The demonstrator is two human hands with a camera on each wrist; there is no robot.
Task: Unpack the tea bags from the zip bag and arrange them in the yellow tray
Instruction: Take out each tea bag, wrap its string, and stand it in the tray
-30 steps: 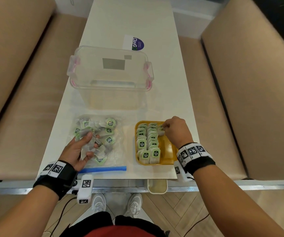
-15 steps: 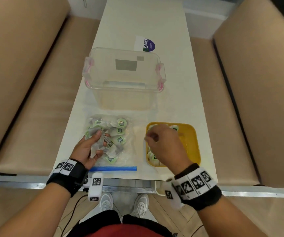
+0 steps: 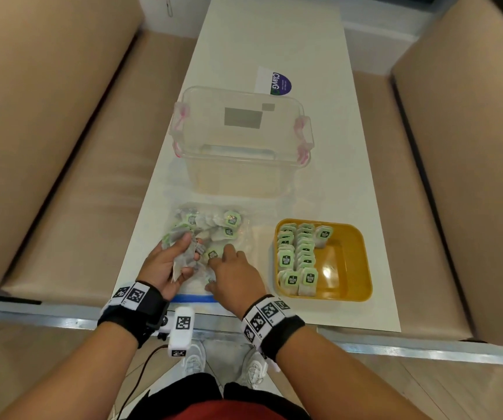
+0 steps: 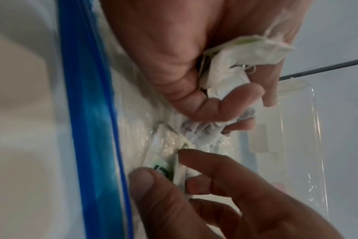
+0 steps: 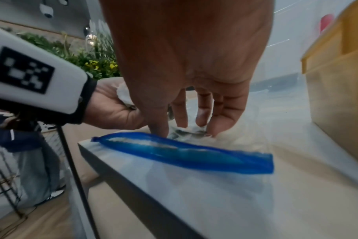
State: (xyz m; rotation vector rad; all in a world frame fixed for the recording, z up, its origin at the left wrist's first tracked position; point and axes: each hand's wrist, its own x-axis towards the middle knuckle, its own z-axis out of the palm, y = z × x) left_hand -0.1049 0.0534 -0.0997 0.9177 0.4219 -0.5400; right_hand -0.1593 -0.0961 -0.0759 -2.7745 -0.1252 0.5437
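The zip bag (image 3: 214, 237) lies flat on the desk (image 3: 274, 40), its blue seal (image 5: 184, 152) nearest us and loose tea bags (image 3: 226, 225) heaped on it. Our left hand (image 3: 165, 265), at the bag's left side, curls its fingers and thumb round a bunch of crumpled white tea bags (image 4: 241, 64). Our right hand (image 3: 235, 274) reaches down onto the bag just beside it, thumb and fingers pinching a green-tagged tea bag (image 4: 164, 168) (partly hidden by the plastic). Right of the zip bag sits the yellow tray (image 3: 356, 268), with tea bags standing in rows along its left half. Beyond the zip bag stands a clear plastic box (image 3: 241, 140).
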